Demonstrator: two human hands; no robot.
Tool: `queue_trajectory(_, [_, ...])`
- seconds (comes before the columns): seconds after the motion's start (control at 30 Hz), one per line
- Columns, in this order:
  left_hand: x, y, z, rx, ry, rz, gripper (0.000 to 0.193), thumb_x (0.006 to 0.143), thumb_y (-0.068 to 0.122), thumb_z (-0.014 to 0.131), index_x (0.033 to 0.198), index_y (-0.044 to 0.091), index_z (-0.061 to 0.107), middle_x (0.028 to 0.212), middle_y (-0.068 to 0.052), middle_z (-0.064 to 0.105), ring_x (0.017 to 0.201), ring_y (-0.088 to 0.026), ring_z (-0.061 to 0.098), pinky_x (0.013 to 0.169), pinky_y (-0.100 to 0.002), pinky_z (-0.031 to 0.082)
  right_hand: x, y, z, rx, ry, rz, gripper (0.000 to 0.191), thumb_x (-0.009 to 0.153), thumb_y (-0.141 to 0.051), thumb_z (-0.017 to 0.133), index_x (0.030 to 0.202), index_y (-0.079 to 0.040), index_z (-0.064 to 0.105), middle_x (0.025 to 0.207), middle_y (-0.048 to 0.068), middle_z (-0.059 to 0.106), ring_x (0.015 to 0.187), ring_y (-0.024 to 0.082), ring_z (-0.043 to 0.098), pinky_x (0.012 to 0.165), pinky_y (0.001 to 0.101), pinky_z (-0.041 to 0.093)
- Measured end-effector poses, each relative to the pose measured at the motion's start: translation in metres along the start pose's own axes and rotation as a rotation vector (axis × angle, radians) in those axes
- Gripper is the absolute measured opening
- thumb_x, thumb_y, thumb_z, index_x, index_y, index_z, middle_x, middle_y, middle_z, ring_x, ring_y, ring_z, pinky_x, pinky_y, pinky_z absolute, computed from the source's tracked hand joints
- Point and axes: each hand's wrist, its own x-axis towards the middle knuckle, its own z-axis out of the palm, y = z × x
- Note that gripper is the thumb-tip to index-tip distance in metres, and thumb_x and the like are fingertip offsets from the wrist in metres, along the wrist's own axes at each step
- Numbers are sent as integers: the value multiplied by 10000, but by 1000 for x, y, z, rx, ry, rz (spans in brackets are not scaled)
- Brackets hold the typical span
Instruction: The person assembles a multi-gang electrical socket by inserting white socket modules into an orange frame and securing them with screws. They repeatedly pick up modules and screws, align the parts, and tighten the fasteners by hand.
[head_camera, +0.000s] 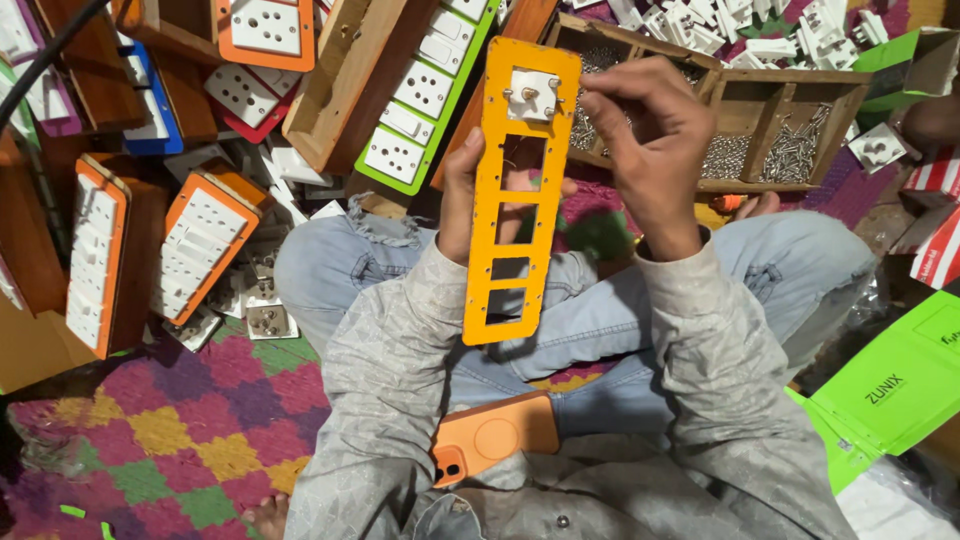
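Left hand (462, 200) grips orange plate (520, 190); right hand (650, 140) pinches white socket (532, 95).

Single head-worn view, looking steeply down from above the person's own lap, close in. Both hands, left hand (462, 205) and right hand (655, 150), are sitting near frame centre; bent knees are filling the middle, the chest is cutting the bottom edge. Floor clutter is ringing the top and sides. No second view sharing anything.
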Motion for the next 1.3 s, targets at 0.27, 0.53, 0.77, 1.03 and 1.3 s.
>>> queue_trajectory(0.27, [-1,-2,-2,-9,21,-16,691,1058,555,390,1445,-8,497,1215,-214,657,968,-370,720,913,-472,615,1,-3,11,-76,-11,-63,149,1001,-24,835,1139,-17,782,1093,76,677,1006,164,647,873,272,517])
queue_trajectory(0.53, [-1,-2,-1,-38,-37,-19,710,1077,566,392,1457,-25,496,1227,-224,644,980,-375,721,904,-475,608,-3,5,11,-112,24,-79,157,965,-31,883,1080,-27,777,1061,80,668,970,162,645,864,270,513])
queue_trajectory(0.77, [-1,2,4,-36,-59,137,611,1107,496,417,1499,29,462,1303,-200,625,1033,-335,695,896,-512,614,5,-12,6,-132,-103,-123,171,876,-56,904,991,-32,779,1107,83,618,1007,165,607,877,279,508])
queue_trajectory(1.03, [0,7,5,-105,-70,99,627,1104,504,420,1489,12,471,1321,-202,629,1069,-343,699,910,-523,622,7,-23,10,-143,-151,-112,298,874,-26,865,1151,-51,757,1319,130,619,1258,218,598,1081,371,495])
queue_trajectory(1.3, [-1,5,1,-119,-63,117,608,1101,501,431,1469,18,480,1320,-202,631,1109,-325,689,907,-516,620,-4,-5,10,-17,-189,54,359,974,20,784,1319,-55,723,1463,122,613,1151,179,662,978,304,578])
